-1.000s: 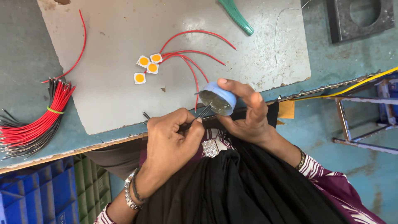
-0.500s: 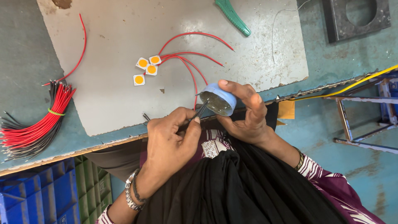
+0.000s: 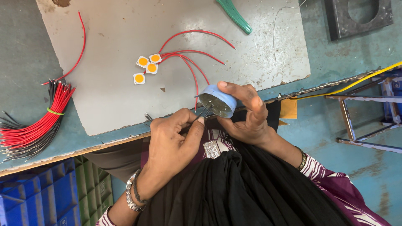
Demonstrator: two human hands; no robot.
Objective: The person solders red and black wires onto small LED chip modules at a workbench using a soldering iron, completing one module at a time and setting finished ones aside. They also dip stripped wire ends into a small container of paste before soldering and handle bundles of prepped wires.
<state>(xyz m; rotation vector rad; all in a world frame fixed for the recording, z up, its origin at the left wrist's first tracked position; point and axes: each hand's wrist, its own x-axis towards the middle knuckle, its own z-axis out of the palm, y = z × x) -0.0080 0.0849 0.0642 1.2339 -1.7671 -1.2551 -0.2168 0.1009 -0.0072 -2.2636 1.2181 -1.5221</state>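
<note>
– What changed just now?
– Not much. The left hand [image 3: 173, 140] still pinches thin tweezers [image 3: 204, 112], tips poking into the small blue tin [image 3: 217, 100] at the middle of the frame.
– And the tin?
– The right hand [image 3: 247, 115] keeps it tilted, fingers curled round it, as before. So the poking goes on.

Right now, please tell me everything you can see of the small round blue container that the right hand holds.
The small round blue container is a shallow tub, apparently plastic, with a pale blue wall and a dark, greyish inside. It is tilted on its side, its open mouth facing the left hand. The right hand grips it by the rim, above the table edge. Thin metal tweezers from the left hand reach into it.
</note>
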